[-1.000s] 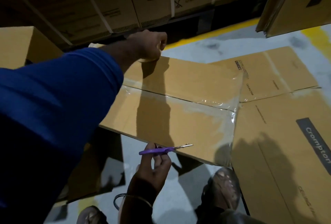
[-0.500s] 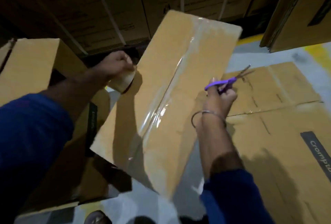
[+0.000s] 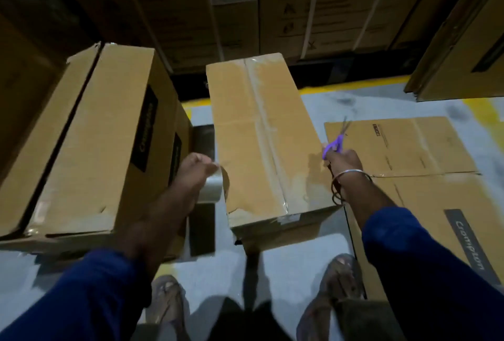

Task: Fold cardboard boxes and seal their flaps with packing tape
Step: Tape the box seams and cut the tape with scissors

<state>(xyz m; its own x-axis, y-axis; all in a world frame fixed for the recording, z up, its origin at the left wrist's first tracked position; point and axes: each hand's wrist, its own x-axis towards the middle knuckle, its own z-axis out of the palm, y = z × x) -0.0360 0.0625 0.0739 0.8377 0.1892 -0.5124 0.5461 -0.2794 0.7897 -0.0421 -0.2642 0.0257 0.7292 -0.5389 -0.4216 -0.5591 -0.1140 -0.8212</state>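
A folded cardboard box (image 3: 245,138) stands in front of me with clear tape running along its top seam. My left hand (image 3: 195,170) grips a roll of clear packing tape (image 3: 212,187) against the box's left edge. At the right edge, my right hand (image 3: 343,159) holds purple-handled scissors (image 3: 336,141) with the blades pointing up and away. A metal bangle sits on that wrist.
A second taped box (image 3: 90,147) stands close on the left. Flattened cardboard sheets (image 3: 414,190) lie on the grey floor to the right. Stacked cartons (image 3: 272,5) form a wall behind, past a yellow floor line (image 3: 351,86). My sandalled feet are below.
The box went from tilted on its corner to standing flat, taped seam up. Both hands came down to its two sides, still holding the tape roll and the scissors.
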